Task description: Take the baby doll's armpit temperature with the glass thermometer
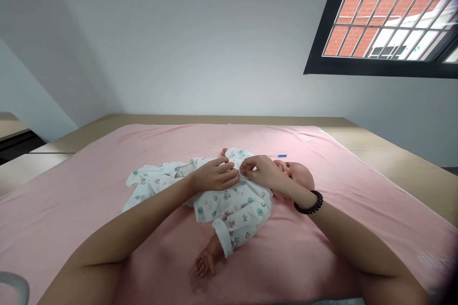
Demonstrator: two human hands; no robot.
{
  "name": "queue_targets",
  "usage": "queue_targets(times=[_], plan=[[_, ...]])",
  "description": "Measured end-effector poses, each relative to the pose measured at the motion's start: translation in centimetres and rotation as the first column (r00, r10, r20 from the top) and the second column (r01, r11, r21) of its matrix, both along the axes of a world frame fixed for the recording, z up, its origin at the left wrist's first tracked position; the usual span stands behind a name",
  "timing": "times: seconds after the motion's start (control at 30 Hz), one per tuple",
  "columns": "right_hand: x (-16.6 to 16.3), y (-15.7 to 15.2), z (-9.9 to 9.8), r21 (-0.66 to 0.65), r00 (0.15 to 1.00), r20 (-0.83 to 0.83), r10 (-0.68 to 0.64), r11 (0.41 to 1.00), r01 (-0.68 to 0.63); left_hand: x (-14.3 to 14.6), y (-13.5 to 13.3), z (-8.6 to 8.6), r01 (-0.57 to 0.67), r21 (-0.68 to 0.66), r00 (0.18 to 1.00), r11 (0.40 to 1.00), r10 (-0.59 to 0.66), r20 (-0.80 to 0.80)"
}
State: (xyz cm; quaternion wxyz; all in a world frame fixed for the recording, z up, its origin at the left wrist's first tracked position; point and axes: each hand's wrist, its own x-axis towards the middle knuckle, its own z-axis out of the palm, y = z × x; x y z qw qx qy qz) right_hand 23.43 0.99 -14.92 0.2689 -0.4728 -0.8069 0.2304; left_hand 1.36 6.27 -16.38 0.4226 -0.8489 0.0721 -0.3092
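Patterned baby top (232,205) on a doll (302,174) laid on its back, directly below both hands. Long axis roughly 9 o'clock to 3: head at 3, patterned lower garment (143,183) spread toward 9.

Nearest: doll's near hand (205,261) at 7 o'clock from the grip, out of a turned-back cuff (222,237), on pink sheet (161,257).

Next, over the chest: left hand (216,174), fingers curled, on the lower-garment side; right hand (263,170), thumb and forefinger bent close, nearer the head. Fingertips of both almost meeting at the top's front. Cannot tell a pinch of cloth from mere touch. Black beaded bracelet (308,202) on right wrist.

Beyond: doll's far hand (224,152) at 12 o'clock from the left; slim blue-ended stick (282,156) at 1 from the right, flat on the softly creased sheet. Farther, pale wooden surface (229,119), plain wall (200,47), barred window (379,24) at 1 o'clock.
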Motion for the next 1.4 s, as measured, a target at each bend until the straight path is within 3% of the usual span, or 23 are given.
queue_targets(times=[0.17, 0.4, 0.6, 0.93, 1.4], plan=[[-0.1, 0.2, -0.3, -0.009, 1.0, 0.023, -0.007, 1.0, 0.007, 0.2, -0.5, 0.6, -0.001, 0.014, 0.995, 1.0, 0.002, -0.101], [0.0, 0.4, -0.5, -0.018, 0.999, 0.028, -0.018, 1.0, 0.019, 0.0, 0.0, 0.1, 0.024, -0.062, 1.0, 0.998, -0.025, -0.009], [-0.1, 0.4, -0.5, -0.032, 0.999, 0.029, -0.022, 0.999, 0.023, 0.0, -0.2, 0.1, 0.056, -0.048, 0.995, 0.997, -0.06, -0.074], [0.0, 0.6, -0.5, -0.081, 1.0, 0.014, -0.026, 0.996, 0.027, -0.1, -0.7, 0.2, -0.02, -0.066, 0.983, 0.998, 0.007, -0.186], [0.2, 1.5, -0.6, -0.212, 1.0, -0.023, -0.002, 0.977, -0.003, -0.2, -0.9, 0.6, -0.068, -0.296, 0.977, 0.953, 0.004, -0.214]])
